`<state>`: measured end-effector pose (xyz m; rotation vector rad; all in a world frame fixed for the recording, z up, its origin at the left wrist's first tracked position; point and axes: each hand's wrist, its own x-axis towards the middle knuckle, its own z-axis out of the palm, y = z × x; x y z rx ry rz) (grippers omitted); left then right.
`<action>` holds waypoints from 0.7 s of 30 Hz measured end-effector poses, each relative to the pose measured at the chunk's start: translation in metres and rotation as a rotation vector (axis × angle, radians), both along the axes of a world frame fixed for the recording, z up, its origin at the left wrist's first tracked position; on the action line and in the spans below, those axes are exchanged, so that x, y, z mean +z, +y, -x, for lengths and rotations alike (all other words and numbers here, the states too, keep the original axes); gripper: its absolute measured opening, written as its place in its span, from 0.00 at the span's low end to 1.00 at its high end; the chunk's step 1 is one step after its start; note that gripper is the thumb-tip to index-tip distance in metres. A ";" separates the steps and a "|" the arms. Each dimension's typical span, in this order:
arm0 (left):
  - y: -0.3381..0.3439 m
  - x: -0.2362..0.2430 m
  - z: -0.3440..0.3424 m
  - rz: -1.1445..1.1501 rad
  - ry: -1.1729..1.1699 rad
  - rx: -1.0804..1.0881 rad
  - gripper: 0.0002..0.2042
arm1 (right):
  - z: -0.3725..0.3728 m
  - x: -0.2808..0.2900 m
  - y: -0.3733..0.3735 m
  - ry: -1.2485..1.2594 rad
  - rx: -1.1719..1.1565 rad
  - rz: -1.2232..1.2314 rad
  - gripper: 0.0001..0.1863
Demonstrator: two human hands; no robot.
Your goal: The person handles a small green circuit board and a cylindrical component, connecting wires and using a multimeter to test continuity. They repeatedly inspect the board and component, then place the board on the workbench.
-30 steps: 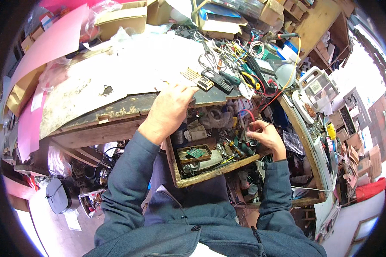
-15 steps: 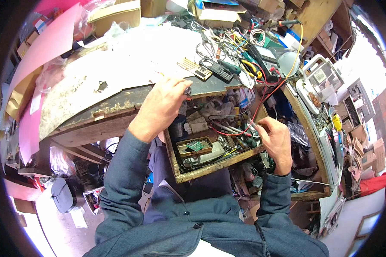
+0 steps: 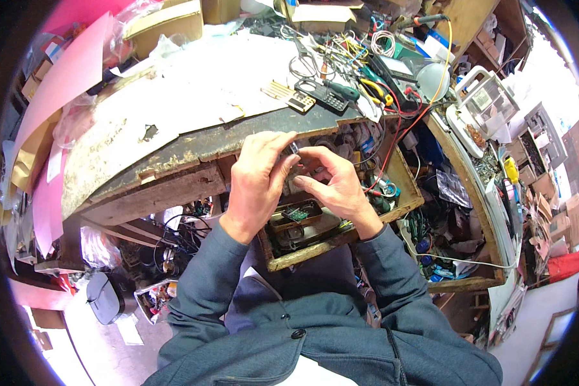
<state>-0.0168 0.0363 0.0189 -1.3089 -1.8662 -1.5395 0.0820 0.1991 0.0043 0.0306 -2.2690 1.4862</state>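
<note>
My left hand is closed around a small object with a shiny part, mostly hidden by the fingers. Beside it, my right hand has curled fingers meeting the left at that object; exactly what they grip is too small to make out. Both are over an open wooden drawer crammed with tools, cables and bags. A tin in it holds a green circuit board. On the bench edge above lie a yellow-and-black device, a dark handset and a green-handled screwdriver.
The bench has a pale sheet, tangled wires, pliers, a meter and a soldering iron. Pink sheets and cardboard boxes line the left and back; a clear-covered machine stands at right.
My right hand has moved left from the drawer's right part to meet my left hand, which has lowered slightly. The red wire looped in the drawer now lies farther right.
</note>
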 end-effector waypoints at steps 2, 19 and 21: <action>-0.003 -0.002 -0.009 -0.023 -0.029 -0.006 0.18 | 0.004 -0.008 0.000 0.017 0.038 0.075 0.15; 0.006 -0.041 -0.024 -0.174 -1.122 -0.392 0.14 | -0.013 -0.010 0.019 -0.303 0.186 0.430 0.06; 0.007 -0.041 -0.023 -0.116 -1.085 -0.371 0.14 | -0.014 -0.008 0.018 -0.299 0.194 0.456 0.06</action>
